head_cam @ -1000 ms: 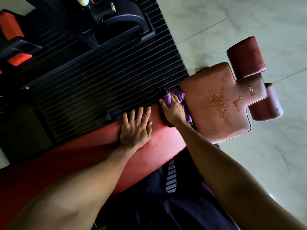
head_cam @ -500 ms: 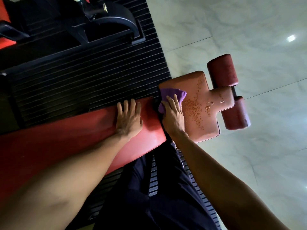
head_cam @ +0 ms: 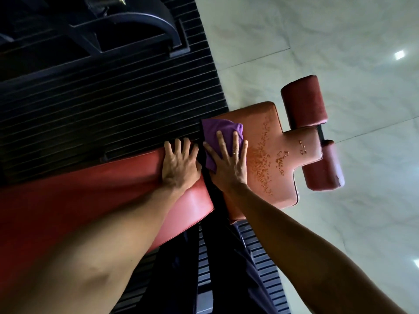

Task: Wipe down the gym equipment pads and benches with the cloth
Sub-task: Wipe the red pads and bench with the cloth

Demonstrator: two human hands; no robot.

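A red gym bench runs across the view, with a long back pad (head_cam: 95, 200) and a worn seat pad (head_cam: 278, 168) whose surface is cracked and flaking. Two red roller pads (head_cam: 303, 103) (head_cam: 324, 168) sit at the seat's far end. My left hand (head_cam: 180, 164) rests flat on the end of the back pad, fingers straight. My right hand (head_cam: 229, 162) presses a purple cloth (head_cam: 217, 130) flat onto the near part of the seat pad, fingers spread. Part of the cloth is hidden under the palm.
A black ribbed floor mat (head_cam: 113, 109) lies behind and under the bench, with a dark machine frame (head_cam: 136, 26) standing on it at the top. Pale marble tiles (head_cam: 340, 53) cover the floor to the right. My dark trousers (head_cam: 215, 268) are below.
My right hand has slid the cloth from the gap between the pads onto the seat pad and flattened its fingers. The left hand has stayed pressed on the back pad.
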